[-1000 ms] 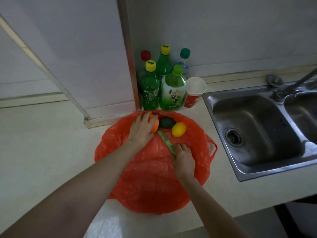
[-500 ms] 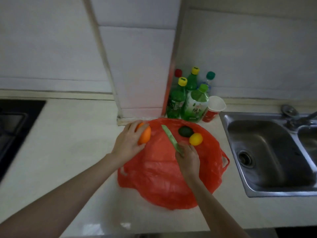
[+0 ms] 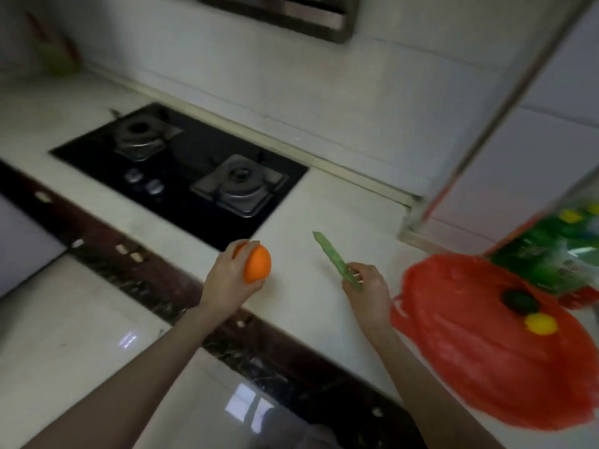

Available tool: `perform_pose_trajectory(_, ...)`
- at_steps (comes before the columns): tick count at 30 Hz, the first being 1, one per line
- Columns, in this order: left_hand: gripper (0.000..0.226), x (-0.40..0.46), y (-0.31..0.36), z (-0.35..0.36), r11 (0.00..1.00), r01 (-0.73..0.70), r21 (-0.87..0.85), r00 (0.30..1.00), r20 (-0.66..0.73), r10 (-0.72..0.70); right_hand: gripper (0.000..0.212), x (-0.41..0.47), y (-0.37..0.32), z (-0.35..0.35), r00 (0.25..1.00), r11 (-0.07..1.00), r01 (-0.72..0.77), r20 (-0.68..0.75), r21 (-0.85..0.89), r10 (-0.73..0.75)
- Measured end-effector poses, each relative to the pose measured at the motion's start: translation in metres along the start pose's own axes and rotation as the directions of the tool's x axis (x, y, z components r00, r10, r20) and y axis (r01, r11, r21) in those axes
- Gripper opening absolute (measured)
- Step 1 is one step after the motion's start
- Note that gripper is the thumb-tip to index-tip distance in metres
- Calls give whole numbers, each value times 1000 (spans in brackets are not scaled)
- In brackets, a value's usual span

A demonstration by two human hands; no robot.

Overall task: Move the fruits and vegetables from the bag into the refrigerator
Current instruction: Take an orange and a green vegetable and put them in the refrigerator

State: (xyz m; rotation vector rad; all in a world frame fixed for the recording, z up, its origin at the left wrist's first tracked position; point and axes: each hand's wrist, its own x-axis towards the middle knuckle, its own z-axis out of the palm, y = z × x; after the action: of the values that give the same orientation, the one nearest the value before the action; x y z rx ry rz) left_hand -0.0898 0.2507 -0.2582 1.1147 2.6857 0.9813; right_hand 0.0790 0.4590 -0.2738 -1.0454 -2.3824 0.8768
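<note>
1. Left grip [image 3: 231, 280]: the fingers are curled round an orange [image 3: 257, 264], which sits cupped against the palm, held above the tabletop [image 3: 308, 286] near its front edge. The hold looks secure; a round fruit is best kept seated in the palm like this for the walk to the refrigerator.

2. Right grip [image 3: 366, 286]: finger and thumb pinch the lower end of a long green pod [image 3: 335, 259], probably a bean, though blur hides its detail. The free end points up and away, toward the stove. A thin piece held by one end swings easily; sliding the pinch toward the middle would steady it.

3. Between the hands: the two items are apart and neither touches the tabletop. Keeping that gap prevents the pod tip from knocking against the orange.

4. Red bag [image 3: 486, 351]: it lies flattened on the tabletop to the person's right, just beside the right wrist. On it rest a dark green fruit [image 3: 520, 301] and a yellow fruit [image 3: 540, 324], close together. These remain to be moved.

5. Surroundings: green bottles [image 3: 551, 247] stand behind the bag, smeared by blur. A black stove [image 3: 181, 166] is set into the tabletop, ahead of the left hand.

6. Step in hand, as judged: carrying the first two items away from the bag. The refrigerator is not in view, so one hand may need freeing to open its door; tucking the pod alongside the orange would allow that.
</note>
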Motion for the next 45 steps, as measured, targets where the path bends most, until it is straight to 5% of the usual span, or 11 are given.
perform_pose_trajectory(8, 75, -127, -152, -156, 965, 262, 8, 947, -195, -255, 31, -62, -183, 146, 896, 935, 349, 270, 62, -353)
perform_pose_trajectory(15, 76, -211, -228, -234, 847, 532, -23, 777, -384, -498, 32, -91, -308, 242, 642, 749, 623, 399, 225, -655)
perform_pose_trajectory(20, 74, -221, -282, -291, 760, 649, -25, 649, -501, -572, 29, -86, -400, 315, 481, 642, 676, 443, 361, -756)
perform_pose_trajectory(30, 73, -123, -364, -451, 717, 694, 60, 552, -684, -477, 27, 6, -619, 405, 239, 365, 794, 304, 485, -922)
perform_pose_trajectory(37, 75, -67, -414, -571, 689, 717, 102, 487, -781, -391, 29, 48, -771, 447, 134, 207, 833, 176, 514, -975)
perform_pose_trajectory(45, 74, -48, -504, -683, 695, 704, 145, 485, -813, -322, 29, 45, -907, 524, 146, 172, 815, 91, 554, -985)
